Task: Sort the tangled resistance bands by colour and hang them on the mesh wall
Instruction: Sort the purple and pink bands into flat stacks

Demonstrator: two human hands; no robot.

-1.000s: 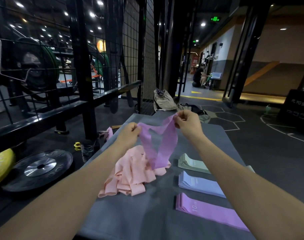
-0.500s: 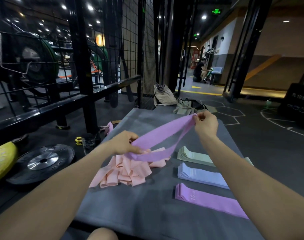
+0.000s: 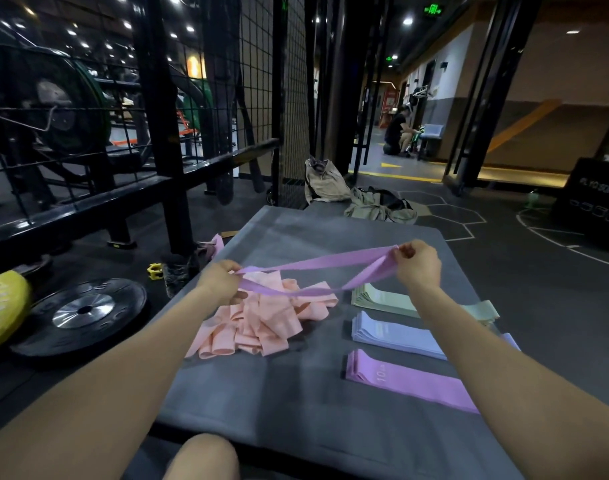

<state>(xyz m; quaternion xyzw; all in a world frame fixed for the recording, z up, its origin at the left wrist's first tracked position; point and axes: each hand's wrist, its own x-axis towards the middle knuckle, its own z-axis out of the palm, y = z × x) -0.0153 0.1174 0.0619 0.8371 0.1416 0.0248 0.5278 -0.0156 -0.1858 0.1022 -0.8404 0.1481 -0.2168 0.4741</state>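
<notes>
A purple resistance band [image 3: 317, 268] is stretched in the air between my hands, above a grey mat [image 3: 296, 403]. My left hand [image 3: 220, 284] pinches its left end and my right hand [image 3: 417, 266] pinches its right end. Under the band lies a tangled heap of pink bands [image 3: 261, 323]. To the right on the mat lie three flat stacks: green bands [image 3: 382, 299], blue bands [image 3: 393, 332] and purple bands [image 3: 400, 379]. The black mesh wall [image 3: 258, 74] stands behind the mat to the left.
Black weight plates [image 3: 84, 310] and a yellow plate [image 3: 1, 310] lie on the floor to the left. A black rack frame [image 3: 164, 133] stands beside the mat. Bags [image 3: 376, 202] sit past the mat's far edge. A person [image 3: 398, 129] crouches far down the corridor.
My hands have moved apart and lower, pulling the purple band from a hanging loop into a long flat stretch over the pink heap.
</notes>
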